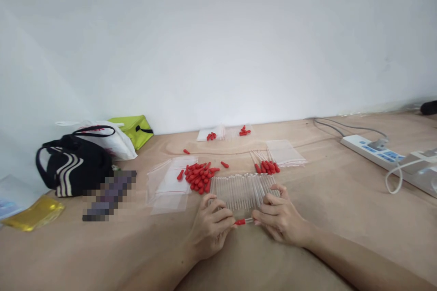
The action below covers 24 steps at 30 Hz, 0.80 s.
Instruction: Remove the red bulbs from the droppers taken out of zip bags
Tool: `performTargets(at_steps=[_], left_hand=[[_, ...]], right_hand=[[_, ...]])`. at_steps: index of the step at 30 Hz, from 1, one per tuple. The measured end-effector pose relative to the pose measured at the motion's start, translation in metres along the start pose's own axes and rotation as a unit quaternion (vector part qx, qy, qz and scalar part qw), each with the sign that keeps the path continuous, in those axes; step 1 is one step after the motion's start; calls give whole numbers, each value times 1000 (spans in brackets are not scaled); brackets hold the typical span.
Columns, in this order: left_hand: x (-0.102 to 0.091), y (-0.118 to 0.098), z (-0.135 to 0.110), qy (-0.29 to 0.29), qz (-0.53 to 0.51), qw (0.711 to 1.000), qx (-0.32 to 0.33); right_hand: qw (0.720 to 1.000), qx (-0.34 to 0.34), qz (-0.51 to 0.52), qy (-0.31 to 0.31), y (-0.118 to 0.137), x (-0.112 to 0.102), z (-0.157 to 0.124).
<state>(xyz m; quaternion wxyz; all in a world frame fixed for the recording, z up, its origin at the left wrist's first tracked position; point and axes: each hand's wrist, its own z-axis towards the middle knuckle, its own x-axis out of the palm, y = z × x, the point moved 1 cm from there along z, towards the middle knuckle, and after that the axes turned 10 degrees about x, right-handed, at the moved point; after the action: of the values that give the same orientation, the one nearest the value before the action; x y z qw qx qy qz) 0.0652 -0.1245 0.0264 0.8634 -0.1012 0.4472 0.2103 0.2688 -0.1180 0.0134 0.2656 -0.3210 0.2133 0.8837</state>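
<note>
My left hand (pixel 211 225) and my right hand (pixel 278 216) meet near the table's front, both pinched on one clear dropper tube (pixel 248 221) with a red rubber bulb (pixel 240 222) at its left end. The left fingers hold the bulb end and the right fingers hold the tube. Just beyond the hands lies a row of clear glass tubes (pixel 242 188). A heap of loose red bulbs (pixel 200 176) sits to the left of that row. Several assembled droppers (pixel 264 163) lie behind it.
Clear zip bags (pixel 167 186) lie left of the bulbs, more bags (pixel 286 152) at the back. A black striped bag (pixel 73 166), white bag (pixel 109 138) and green pouch (pixel 134 129) stand at left. Power strips (pixel 375 151) with cables sit at right.
</note>
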Motion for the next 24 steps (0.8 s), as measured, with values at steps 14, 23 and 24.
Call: performTargets(at_steps=[14, 23, 24], left_hand=[[-39, 82, -45, -167, 109, 928, -316], [-24, 136, -60, -79, 130, 888, -434], [-26, 133, -58, -73, 145, 891, -424]], right_hand=[[969, 204, -115, 81, -60, -48, -1], [921, 332, -178, 101, -68, -49, -9], [918, 339, -179, 107, -68, -45, -10]])
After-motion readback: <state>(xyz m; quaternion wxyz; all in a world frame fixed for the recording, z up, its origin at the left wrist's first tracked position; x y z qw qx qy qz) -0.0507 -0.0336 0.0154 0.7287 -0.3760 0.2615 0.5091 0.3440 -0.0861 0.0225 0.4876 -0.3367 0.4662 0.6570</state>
